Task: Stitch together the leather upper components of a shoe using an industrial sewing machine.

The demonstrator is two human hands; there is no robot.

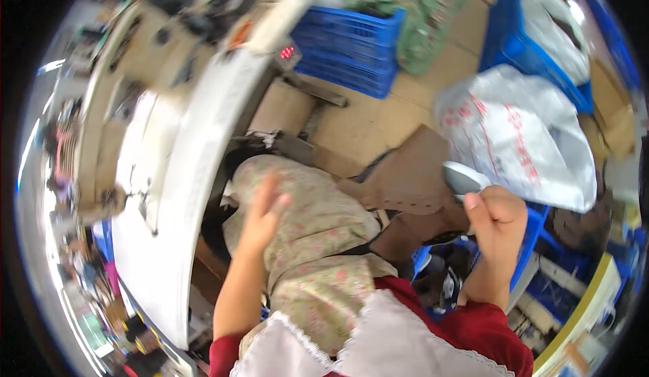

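Our hands over the lap, beside the sewing table [169, 194].
Our right hand [497, 218] pinches a brown leather piece [412, 174]; our left hand [265, 208] hovers, fingers spread.

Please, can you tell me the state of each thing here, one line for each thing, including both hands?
Left hand: open, fingers spread, above the lap, holding nothing.
Right hand: closed, gripping brown cut pieces.
Brown cut pieces: flat, lifted, held at one edge.
White plastic bag: full, lying on a crate.
Blue crate: standing on the floor, contents not visible.
Sewing machine: on the table, blurred.
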